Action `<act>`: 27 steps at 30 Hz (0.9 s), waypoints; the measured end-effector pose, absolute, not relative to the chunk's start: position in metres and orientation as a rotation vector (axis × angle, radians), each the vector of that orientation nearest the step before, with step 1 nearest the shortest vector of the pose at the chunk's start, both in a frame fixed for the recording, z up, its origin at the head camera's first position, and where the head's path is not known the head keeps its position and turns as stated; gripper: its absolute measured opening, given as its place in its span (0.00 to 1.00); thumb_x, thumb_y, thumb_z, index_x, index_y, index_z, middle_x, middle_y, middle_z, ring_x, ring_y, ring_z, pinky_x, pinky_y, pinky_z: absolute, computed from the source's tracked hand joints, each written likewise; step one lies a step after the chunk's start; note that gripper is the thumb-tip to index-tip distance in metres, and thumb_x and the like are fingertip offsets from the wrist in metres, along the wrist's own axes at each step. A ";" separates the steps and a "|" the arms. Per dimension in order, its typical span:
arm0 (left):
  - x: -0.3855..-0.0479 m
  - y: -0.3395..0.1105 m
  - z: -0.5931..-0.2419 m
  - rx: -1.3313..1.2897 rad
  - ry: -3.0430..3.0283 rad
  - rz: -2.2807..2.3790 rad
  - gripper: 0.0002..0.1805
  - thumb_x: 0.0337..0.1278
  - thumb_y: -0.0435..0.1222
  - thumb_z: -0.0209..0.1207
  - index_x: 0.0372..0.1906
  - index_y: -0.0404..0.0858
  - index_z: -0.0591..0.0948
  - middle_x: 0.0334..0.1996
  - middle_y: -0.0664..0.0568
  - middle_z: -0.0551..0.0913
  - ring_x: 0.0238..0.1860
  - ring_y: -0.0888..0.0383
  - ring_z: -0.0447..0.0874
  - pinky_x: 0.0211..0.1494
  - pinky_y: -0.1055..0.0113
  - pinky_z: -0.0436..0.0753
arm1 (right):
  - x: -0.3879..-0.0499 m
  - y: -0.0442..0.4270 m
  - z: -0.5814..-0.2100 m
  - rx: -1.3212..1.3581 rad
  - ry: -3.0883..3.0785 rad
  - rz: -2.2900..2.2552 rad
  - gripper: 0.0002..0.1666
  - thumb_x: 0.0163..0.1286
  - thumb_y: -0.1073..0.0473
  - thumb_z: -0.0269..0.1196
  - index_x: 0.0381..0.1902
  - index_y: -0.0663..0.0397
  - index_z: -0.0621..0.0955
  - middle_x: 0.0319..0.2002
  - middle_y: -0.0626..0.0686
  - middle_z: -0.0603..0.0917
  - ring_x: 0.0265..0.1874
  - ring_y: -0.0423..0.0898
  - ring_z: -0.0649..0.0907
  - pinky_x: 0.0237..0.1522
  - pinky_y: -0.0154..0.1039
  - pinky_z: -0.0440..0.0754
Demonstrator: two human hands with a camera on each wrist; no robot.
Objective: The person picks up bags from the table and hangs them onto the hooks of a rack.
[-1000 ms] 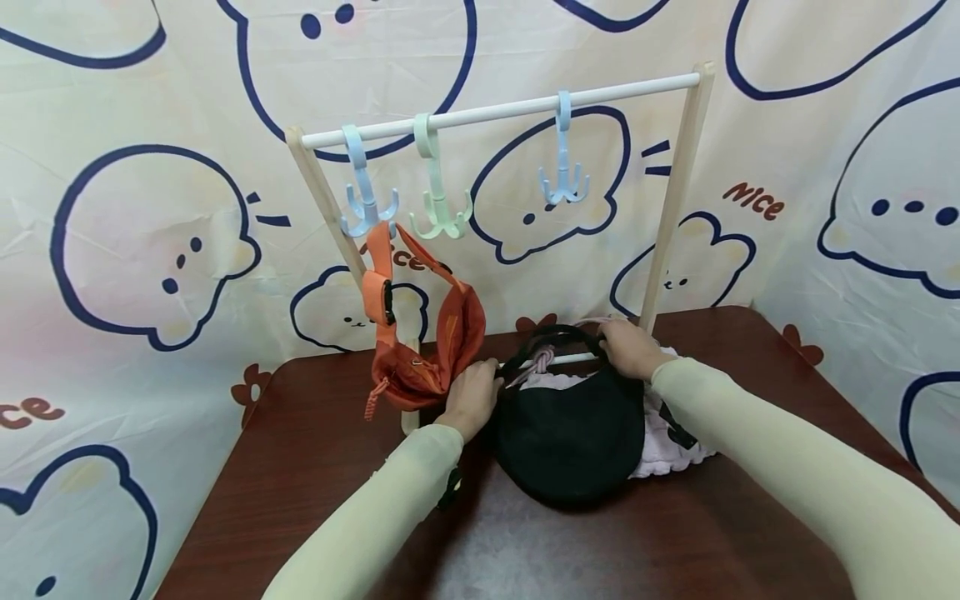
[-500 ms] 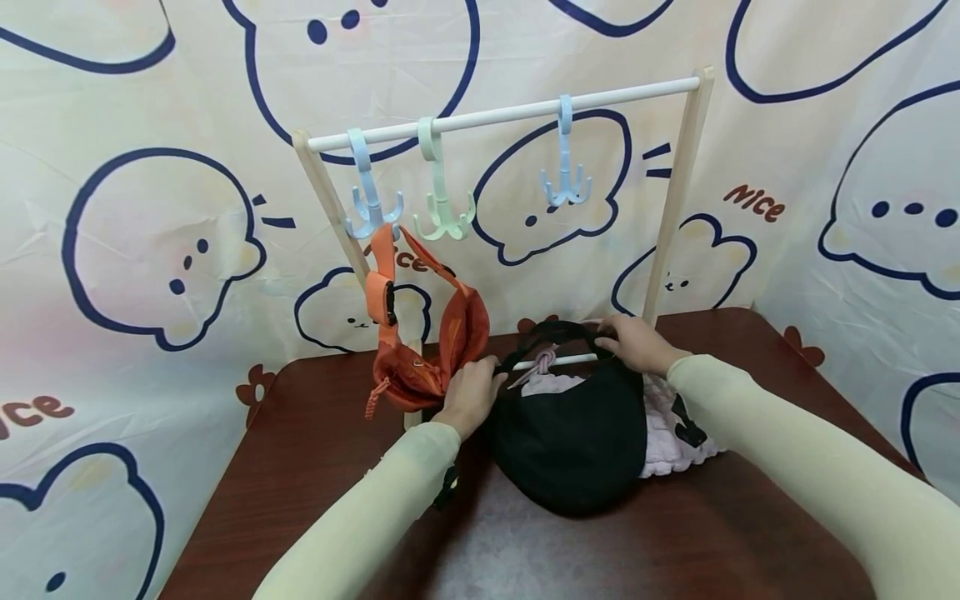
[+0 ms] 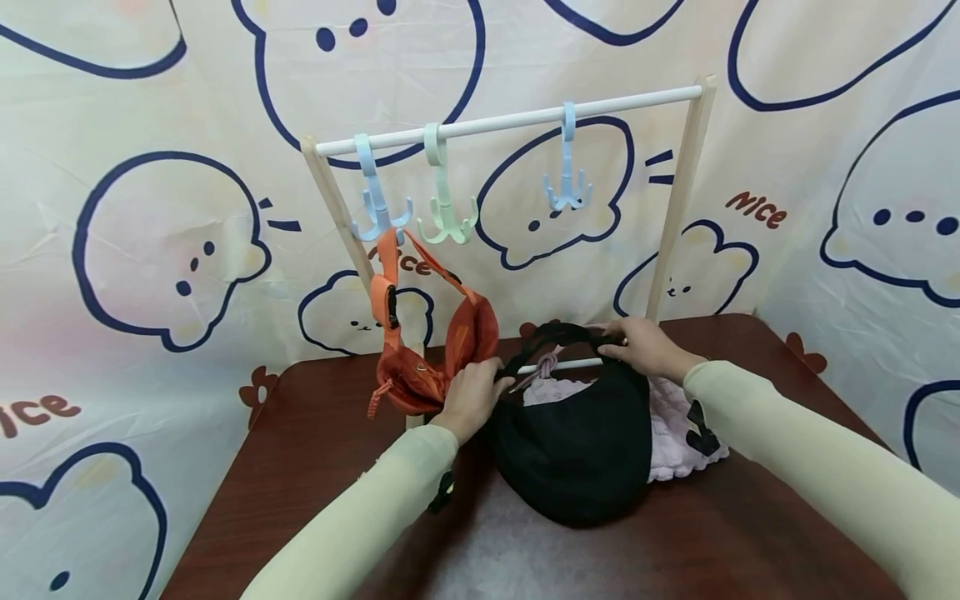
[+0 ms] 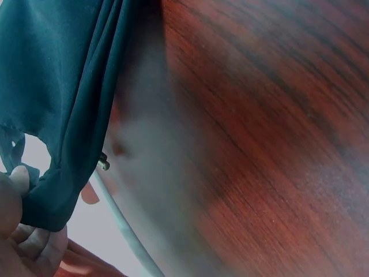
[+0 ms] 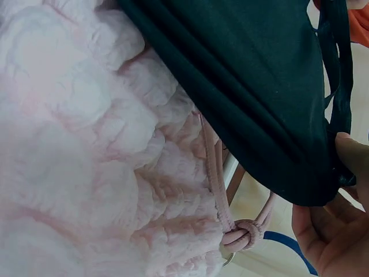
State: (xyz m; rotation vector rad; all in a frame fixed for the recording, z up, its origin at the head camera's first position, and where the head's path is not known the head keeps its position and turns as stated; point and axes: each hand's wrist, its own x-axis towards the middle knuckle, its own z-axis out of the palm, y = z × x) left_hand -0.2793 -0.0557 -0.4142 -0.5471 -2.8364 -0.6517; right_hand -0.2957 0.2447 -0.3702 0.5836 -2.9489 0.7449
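A black shoulder bag [image 3: 573,454] with a looped strap hangs between both hands, low over the table. My left hand [image 3: 472,398] pinches its upper left corner, which the left wrist view shows between thumb and fingers. At the upper right corner, my right hand [image 3: 647,346] pinches the fabric where the strap joins, plain in the right wrist view. Behind it lies a pale pink puffy bag [image 3: 671,433] with a knotted strap [image 5: 245,235], partly covered by the black one. Beside my left hand an orange waist bag [image 3: 435,358] hangs by its strap from a blue hook [image 3: 380,212].
A rack with a white rail [image 3: 510,122] and wooden posts stands at the back of the brown table [image 3: 337,500]. A green hook [image 3: 447,212] and another blue hook [image 3: 567,183] hang from the rail. A cartoon-printed cloth stands behind.
The black bag has come slightly lower and nearer in the head view. My right hand has shifted a little to the right, and its grip on the corner shows more clearly.
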 end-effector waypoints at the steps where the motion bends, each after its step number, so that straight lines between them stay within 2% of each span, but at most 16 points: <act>1: -0.279 -0.056 -0.414 -0.548 -2.835 -0.652 0.11 0.69 0.44 0.62 0.43 0.40 0.83 0.28 0.49 0.85 0.24 0.56 0.78 0.30 0.61 0.78 | -0.295 0.245 -0.370 0.584 -2.946 0.741 0.19 0.74 0.59 0.62 0.54 0.69 0.82 0.49 0.66 0.86 0.48 0.63 0.84 0.52 0.58 0.81; 9: -0.272 -0.060 -0.409 -0.588 -2.809 -0.657 0.10 0.69 0.42 0.62 0.44 0.39 0.83 0.31 0.47 0.87 0.25 0.55 0.81 0.33 0.58 0.81 | -0.287 0.247 -0.367 0.573 -2.921 0.744 0.17 0.74 0.59 0.61 0.53 0.67 0.83 0.46 0.64 0.87 0.43 0.56 0.85 0.47 0.56 0.82; 16: -0.267 -0.063 -0.406 -0.599 -2.822 -0.657 0.09 0.70 0.41 0.61 0.45 0.40 0.83 0.30 0.48 0.86 0.24 0.57 0.79 0.33 0.60 0.81 | -0.278 0.248 -0.363 0.595 -2.895 0.807 0.15 0.74 0.60 0.61 0.52 0.64 0.83 0.41 0.60 0.88 0.40 0.52 0.85 0.42 0.50 0.83; 20: -0.264 -0.064 -0.403 -0.616 -2.818 -0.644 0.10 0.70 0.41 0.61 0.47 0.40 0.83 0.31 0.48 0.87 0.24 0.57 0.79 0.33 0.61 0.82 | -0.273 0.247 -0.360 0.606 -2.886 0.819 0.17 0.74 0.62 0.60 0.55 0.65 0.82 0.42 0.60 0.88 0.38 0.49 0.85 0.39 0.46 0.82; 27: -0.256 -0.067 -0.398 -0.659 -2.801 -0.601 0.11 0.71 0.41 0.60 0.51 0.40 0.83 0.34 0.48 0.88 0.25 0.57 0.81 0.33 0.59 0.82 | -0.268 0.248 -0.361 0.598 -2.918 0.850 0.21 0.74 0.62 0.57 0.61 0.67 0.79 0.47 0.64 0.86 0.29 0.45 0.78 0.31 0.39 0.74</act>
